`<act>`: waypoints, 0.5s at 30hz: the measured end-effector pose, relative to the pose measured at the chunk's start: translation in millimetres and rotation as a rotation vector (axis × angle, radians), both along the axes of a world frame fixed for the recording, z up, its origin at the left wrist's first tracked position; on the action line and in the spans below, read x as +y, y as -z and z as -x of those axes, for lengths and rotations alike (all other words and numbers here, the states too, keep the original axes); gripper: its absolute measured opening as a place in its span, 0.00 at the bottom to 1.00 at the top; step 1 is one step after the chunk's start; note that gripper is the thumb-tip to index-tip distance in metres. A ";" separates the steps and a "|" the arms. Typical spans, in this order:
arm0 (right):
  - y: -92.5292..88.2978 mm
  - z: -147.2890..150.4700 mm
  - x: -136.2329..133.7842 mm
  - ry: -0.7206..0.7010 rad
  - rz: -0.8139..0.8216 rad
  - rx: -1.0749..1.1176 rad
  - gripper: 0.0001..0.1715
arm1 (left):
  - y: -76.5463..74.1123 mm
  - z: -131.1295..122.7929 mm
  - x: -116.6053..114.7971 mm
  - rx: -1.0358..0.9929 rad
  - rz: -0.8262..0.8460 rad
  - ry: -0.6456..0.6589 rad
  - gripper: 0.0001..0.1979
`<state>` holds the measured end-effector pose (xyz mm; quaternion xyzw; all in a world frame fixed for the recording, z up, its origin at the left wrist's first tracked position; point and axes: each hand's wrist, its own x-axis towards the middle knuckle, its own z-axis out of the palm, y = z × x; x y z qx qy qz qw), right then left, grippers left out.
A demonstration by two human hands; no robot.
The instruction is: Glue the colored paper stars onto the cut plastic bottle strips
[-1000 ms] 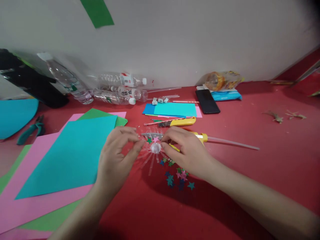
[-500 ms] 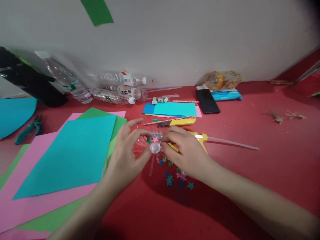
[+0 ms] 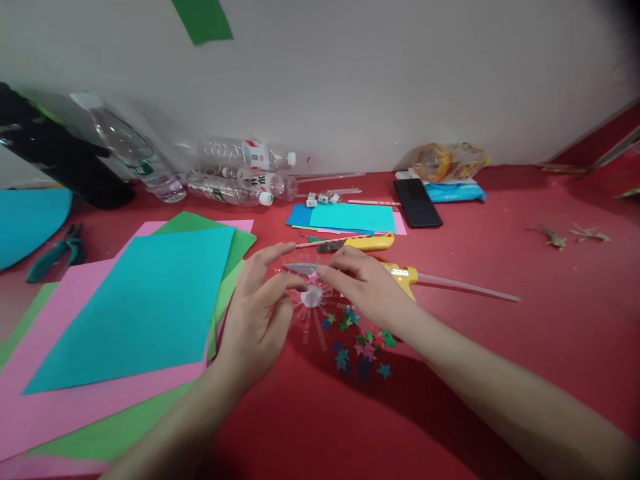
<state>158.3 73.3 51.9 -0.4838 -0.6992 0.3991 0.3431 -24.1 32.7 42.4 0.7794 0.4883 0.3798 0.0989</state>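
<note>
A clear plastic piece cut into radiating strips (image 3: 312,298) lies on the red table (image 3: 500,320), a small pink star (image 3: 313,277) stuck on its far side. My left hand (image 3: 257,313) touches its left edge with thumb and forefinger, the other fingers spread. My right hand (image 3: 363,285) presses its fingertips down on the far right strips by the pink star. Several small paper stars (image 3: 363,343) in blue, green and pink lie just in front of my right hand. A yellow glue gun (image 3: 405,273) with a clear glue stick lies behind my right hand.
Sheets of teal, pink and green paper (image 3: 135,307) lie at the left. A yellow utility knife (image 3: 367,243), a pencil, more coloured sheets (image 3: 350,219), a black phone (image 3: 417,202), plastic bottles (image 3: 235,187) and teal pliers (image 3: 57,250) lie toward the wall.
My left hand slid right and opened its fingers along the piece's left edge. My right hand shifted slightly back, uncovering more of the loose stars. The plastic piece turned a little.
</note>
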 end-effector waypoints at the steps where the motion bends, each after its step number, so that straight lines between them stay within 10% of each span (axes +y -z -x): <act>1: -0.8 0.6 0.2 -0.002 0.022 0.014 0.19 | 0.0 0.1 0.0 0.004 0.006 -0.002 0.14; 15: -2.9 3.0 0.5 -0.001 0.095 0.028 0.07 | 3.7 -3.1 4.3 -0.016 0.031 -0.085 0.07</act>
